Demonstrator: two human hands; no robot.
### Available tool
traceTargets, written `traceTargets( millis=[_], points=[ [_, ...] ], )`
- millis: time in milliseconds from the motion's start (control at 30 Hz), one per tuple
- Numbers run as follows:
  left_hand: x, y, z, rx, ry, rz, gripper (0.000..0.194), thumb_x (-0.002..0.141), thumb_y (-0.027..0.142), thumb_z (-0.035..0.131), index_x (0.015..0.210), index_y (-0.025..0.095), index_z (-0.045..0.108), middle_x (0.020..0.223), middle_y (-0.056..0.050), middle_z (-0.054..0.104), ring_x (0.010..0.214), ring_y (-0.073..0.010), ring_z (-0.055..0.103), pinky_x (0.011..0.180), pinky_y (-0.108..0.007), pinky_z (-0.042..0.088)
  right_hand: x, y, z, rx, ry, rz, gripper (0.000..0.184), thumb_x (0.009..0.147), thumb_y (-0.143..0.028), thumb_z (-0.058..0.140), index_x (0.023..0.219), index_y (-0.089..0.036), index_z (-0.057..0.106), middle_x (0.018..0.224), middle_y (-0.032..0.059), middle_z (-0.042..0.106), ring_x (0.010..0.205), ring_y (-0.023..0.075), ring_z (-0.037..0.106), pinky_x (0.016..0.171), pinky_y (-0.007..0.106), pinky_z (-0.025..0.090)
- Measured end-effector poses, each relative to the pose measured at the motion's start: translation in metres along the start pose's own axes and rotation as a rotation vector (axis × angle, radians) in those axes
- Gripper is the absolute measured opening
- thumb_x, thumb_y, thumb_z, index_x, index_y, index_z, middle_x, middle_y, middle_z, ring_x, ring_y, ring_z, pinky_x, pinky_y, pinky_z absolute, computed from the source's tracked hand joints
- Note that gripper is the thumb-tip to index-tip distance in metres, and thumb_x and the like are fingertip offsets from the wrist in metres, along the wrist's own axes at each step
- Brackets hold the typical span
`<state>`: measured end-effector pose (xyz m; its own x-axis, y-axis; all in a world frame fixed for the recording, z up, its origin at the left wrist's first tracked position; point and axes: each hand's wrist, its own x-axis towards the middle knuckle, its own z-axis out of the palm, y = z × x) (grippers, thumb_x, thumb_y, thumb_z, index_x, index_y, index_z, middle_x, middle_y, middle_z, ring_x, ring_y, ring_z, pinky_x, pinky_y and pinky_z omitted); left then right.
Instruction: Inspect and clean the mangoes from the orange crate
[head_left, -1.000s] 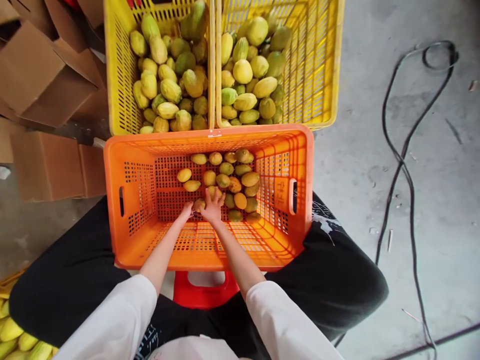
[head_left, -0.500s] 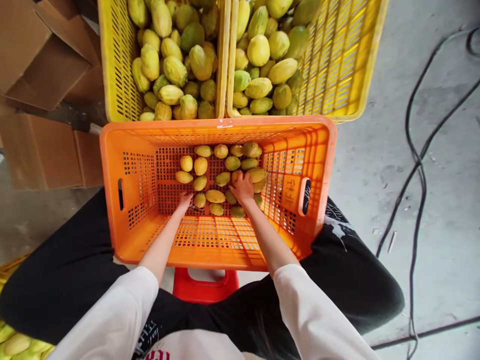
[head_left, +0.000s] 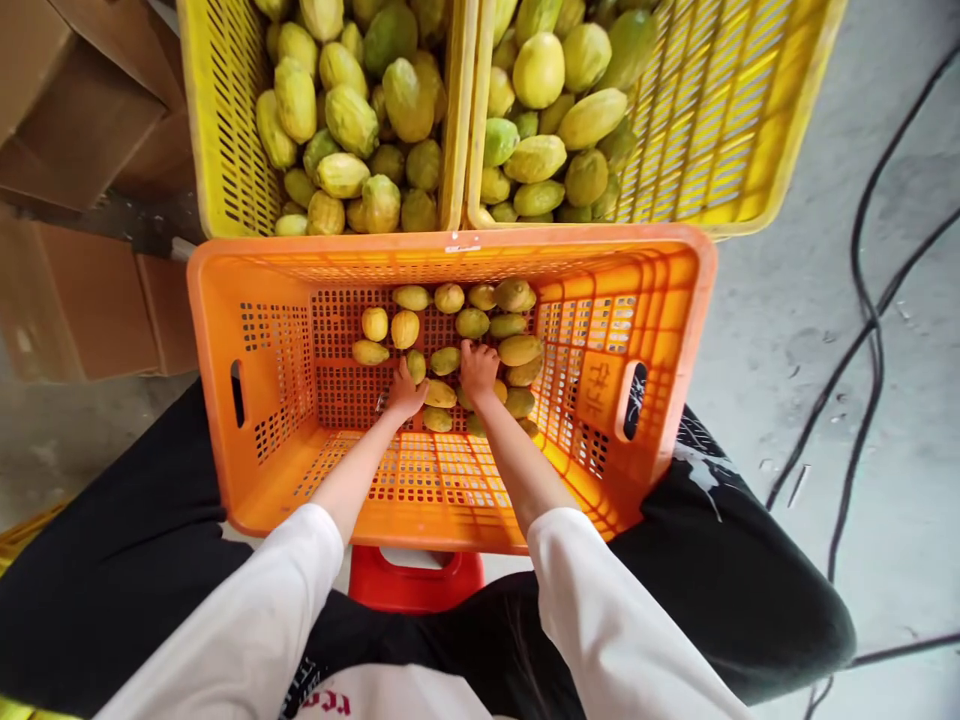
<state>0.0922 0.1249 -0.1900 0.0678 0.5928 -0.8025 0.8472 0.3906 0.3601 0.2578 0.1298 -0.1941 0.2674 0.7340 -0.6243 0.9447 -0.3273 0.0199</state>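
Note:
Yellow-green papayas lie on the mesh floor of an orange plastic crate (head_left: 450,538), most of them in its middle and right part. My left hand (head_left: 406,396) is closed around one small papaya (head_left: 416,367), with fingers on its left and the thumb on its near right side. Over the cluster, my right hand (head_left: 478,374) has its fingers curled downward; what lies under them is hidden. Just right of that hand rests a longer papaya (head_left: 519,351). Another papaya (head_left: 445,361) sits between both hands.
Two yellow crates (head_left: 750,222) with many more papayas stand against the orange crate's far side. Cardboard boxes (head_left: 90,300) are at the left. Black cables (head_left: 862,450) run across the concrete floor at right. A red stool (head_left: 416,590) shows between my legs.
My left hand has moved right and forward from the left of the papayas and taken hold of one. My right hand has shifted slightly left, staying low over the cluster.

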Motion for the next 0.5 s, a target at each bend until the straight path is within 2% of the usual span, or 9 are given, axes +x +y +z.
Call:
traceTargets(
  millis=[67,133,233,333,400,500],
  points=[
    [0.012,0.014,0.007,-0.09,0.068,-0.128,0.072,0.097,0.045,0.047,0.156,0.016,0.019,0.158,-0.026,0.03,0.139,-0.0354,0.045,0.104,-0.041,0.043,0.0,0.007,0.001,0.065,-0.076,-0.032,0.061,0.081,-0.022,0.069,0.135,-0.011,0.044,0.121,0.0261,0.062,0.111,0.0357,0.058,0.087,0.042,0.045],
    [0.02,0.021,0.008,-0.125,0.099,-0.218,0.071,0.095,0.047,0.052,0.151,0.014,0.026,0.155,-0.028,0.033,0.137,-0.0376,0.046,0.103,-0.041,0.043,0.001,0.017,0.004,0.167,-0.159,-0.087,0.068,0.073,-0.03,0.076,0.132,-0.01,0.047,0.124,0.0246,0.062,0.113,0.0353,0.059,0.088,0.04,0.046],
    [0.02,0.016,0.002,-0.151,0.101,-0.243,0.072,0.086,0.049,0.067,0.143,0.016,0.036,0.154,-0.026,0.034,0.138,-0.0405,0.044,0.102,-0.042,0.043,0.0,0.034,0.013,0.408,-0.28,-0.05,0.064,0.071,-0.037,0.077,0.125,-0.012,0.053,0.12,0.0218,0.065,0.11,0.0363,0.062,0.087,0.04,0.048],
    [0.009,0.002,-0.008,-0.174,0.063,-0.158,0.076,0.078,0.042,0.078,0.139,0.018,0.039,0.148,-0.024,0.044,0.135,-0.0392,0.047,0.101,-0.04,0.044,-0.011,0.041,0.024,0.667,-0.352,0.038,0.06,0.071,-0.037,0.076,0.123,-0.018,0.054,0.11,0.0158,0.068,0.101,0.0347,0.066,0.086,0.042,0.049],
    [-0.002,-0.008,-0.014,-0.195,0.008,-0.133,0.08,0.074,0.038,0.081,0.139,0.018,0.039,0.141,-0.022,0.052,0.13,-0.0378,0.052,0.1,-0.039,0.046,-0.026,0.038,0.03,0.794,-0.376,0.051,0.056,0.07,-0.033,0.076,0.12,-0.022,0.054,0.104,0.0104,0.069,0.096,0.031,0.066,0.085,0.042,0.05],
    [-0.02,-0.018,-0.024,-0.29,-0.056,-0.226,0.088,0.067,0.033,0.087,0.139,0.018,0.039,0.136,-0.023,0.057,0.127,-0.0378,0.056,0.095,-0.037,0.05,-0.056,0.026,0.032,1.1,-0.448,0.087,0.046,0.072,-0.026,0.07,0.114,-0.021,0.054,0.088,0.0037,0.068,0.083,0.0235,0.065,0.078,0.038,0.052]
  ],
)
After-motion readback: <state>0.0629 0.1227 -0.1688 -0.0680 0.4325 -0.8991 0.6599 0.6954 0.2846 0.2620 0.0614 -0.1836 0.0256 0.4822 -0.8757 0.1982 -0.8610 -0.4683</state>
